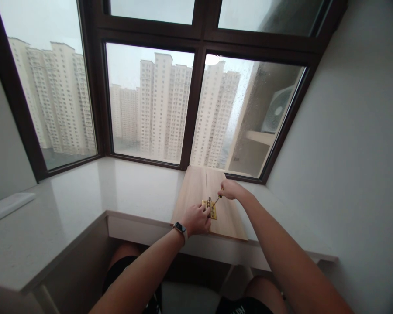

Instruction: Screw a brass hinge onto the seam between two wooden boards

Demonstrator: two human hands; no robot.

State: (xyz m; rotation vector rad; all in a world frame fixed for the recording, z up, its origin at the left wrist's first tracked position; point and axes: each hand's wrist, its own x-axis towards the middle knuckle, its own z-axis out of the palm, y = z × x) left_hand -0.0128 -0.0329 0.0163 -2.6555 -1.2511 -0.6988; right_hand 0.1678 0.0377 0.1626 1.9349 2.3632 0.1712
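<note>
Two pale wooden boards [227,224] lie side by side on the white sill counter, with a narrow seam between them. A brass-coloured hinge [214,213] rests flat across that seam. My left hand [196,219] presses the hinge with its fingertips; whether a small screw is between them I cannot make out. Closed around the handle of a thin screwdriver [217,200], my right hand [232,189] is above the right-hand board. The screwdriver slants down to the left, its tip at the hinge beside my left fingers.
The white counter [140,187] runs along dark-framed windows [199,87] and bends toward me on the left. A white flat object [9,207] sits at the far left. A wall [343,144] rises on the right. My knees are under the counter's front edge.
</note>
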